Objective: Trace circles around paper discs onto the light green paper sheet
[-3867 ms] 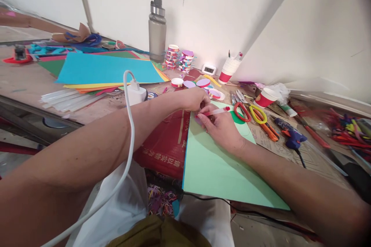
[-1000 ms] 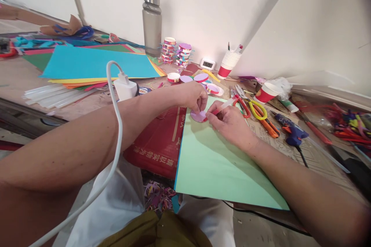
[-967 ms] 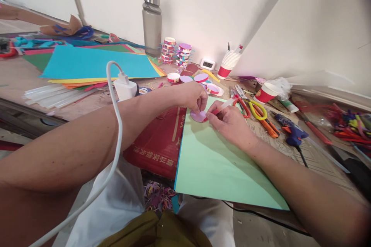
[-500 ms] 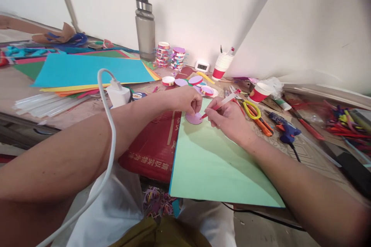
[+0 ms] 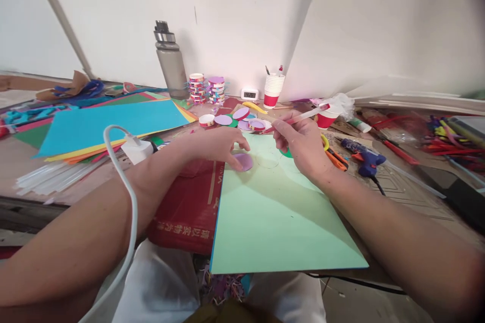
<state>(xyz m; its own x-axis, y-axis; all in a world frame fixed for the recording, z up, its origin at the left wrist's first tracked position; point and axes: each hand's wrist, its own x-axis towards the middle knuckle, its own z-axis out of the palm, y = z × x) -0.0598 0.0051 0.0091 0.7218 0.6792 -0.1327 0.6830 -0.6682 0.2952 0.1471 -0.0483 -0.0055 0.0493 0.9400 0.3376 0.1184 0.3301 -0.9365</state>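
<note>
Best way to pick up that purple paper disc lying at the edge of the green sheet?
Pinch the purple disc at its right rim, coming from the right. It lies flat on the green sheet, and the left hand fingertips cover its left side, so only the right edge is free.

The clock (image 5: 250, 94) digits are too small to read — fingers cover part of the purple disc (image 5: 244, 161).

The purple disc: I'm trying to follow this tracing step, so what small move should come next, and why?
Probably slide the purple disc to a bare patch of the green sheet. The left hand has it at the sheet's edge, a traced circle shows beside it, and the right hand holds the pen raised.
</note>
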